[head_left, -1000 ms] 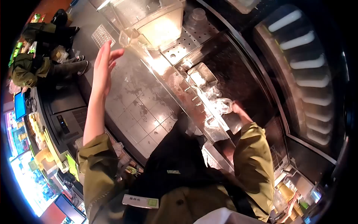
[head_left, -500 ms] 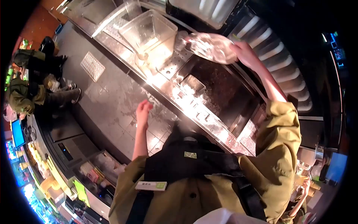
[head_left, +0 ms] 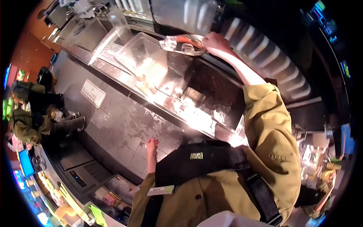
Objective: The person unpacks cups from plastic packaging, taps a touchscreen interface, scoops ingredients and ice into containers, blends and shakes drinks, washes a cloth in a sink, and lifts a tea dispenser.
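Observation:
My right hand (head_left: 217, 43) reaches out over the counter with its fingers closed on the near rim of a shiny, see-through or metallic bowl (head_left: 184, 44). The bowl is tilted, and bright reflections make its contents hard to make out. To its left, a clear plastic tub (head_left: 141, 55) stands on the perforated steel counter. Below the bowl is a dark sink basin (head_left: 217, 89), with a small metal container (head_left: 194, 95) at its near side. My left hand (head_left: 152, 145) hangs low by my apron, above the tiled floor, fingers loosely curled in with nothing visible in them.
A ribbed row of pale cylindrical shapes (head_left: 272, 56) curves along the right behind the counter. Water wets the floor tiles (head_left: 128, 126), with a metal drain grate (head_left: 93, 93) farther off. Two people (head_left: 32, 125) stand at the left by another counter; a third person (head_left: 321, 193) is at lower right.
My right hand has carried the bowl left and away from me, toward the back of the counter, and the bowl now appears more edge-on. My left hand sits lower in view.

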Motion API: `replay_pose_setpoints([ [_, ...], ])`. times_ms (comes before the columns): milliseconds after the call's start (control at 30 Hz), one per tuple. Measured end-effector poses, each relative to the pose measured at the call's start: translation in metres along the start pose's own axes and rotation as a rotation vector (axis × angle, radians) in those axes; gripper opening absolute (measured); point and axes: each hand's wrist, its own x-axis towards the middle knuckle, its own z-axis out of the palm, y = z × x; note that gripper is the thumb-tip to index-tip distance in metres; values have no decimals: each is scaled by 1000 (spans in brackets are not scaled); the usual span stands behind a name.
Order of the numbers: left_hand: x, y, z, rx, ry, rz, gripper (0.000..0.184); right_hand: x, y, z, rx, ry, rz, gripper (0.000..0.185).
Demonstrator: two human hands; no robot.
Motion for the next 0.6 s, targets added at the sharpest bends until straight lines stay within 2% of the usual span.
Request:
replay_pose_setpoints([
  [33,1,-4,1,-28,5,-18,26,-2,14,9,88,-44,-49,32],
  [100,1,-11,9,-72,17,-66,26,-18,41,40,614,-136,2,26],
  [167,14,-27,4,-125,-11,-130,24,-42,71,76,773,-144,26,20],
  [233,10,-26,6,-184,-26,-126,24,-72,99,98,684,-176,124,16],
  [267,3,-24,7,-248,39,-94,21,-82,123,121,586,-210,137,17],
  [300,8,-25,2,-242,83,-26,21,-96,133,131,253,-172,0,22],
  [367,25,-28,-15,31,204,393,22,-121,77,82,293,-575,388,24],
  [400,-22,5,11,-130,329,613,20,-130,95,114,288,-542,273,27],
  [433,-9,11,8,-108,337,868,18,-132,111,153,324,-448,61,29],
  [467,-23,39,21,91,338,1029,19,-136,122,179,369,-355,-103,32],
  [500,-57,70,42,110,284,1076,21,-145,126,199,418,-256,-215,35],
  [533,-86,94,67,49,162,1088,21,-126,70,142,147,-633,446,26],
  [567,-109,112,91,-5,59,1087,22,-133,69,144,132,-439,468,32],
  [600,-124,124,114,49,-63,1145,22,-135,70,136,228,-489,566,32],
])
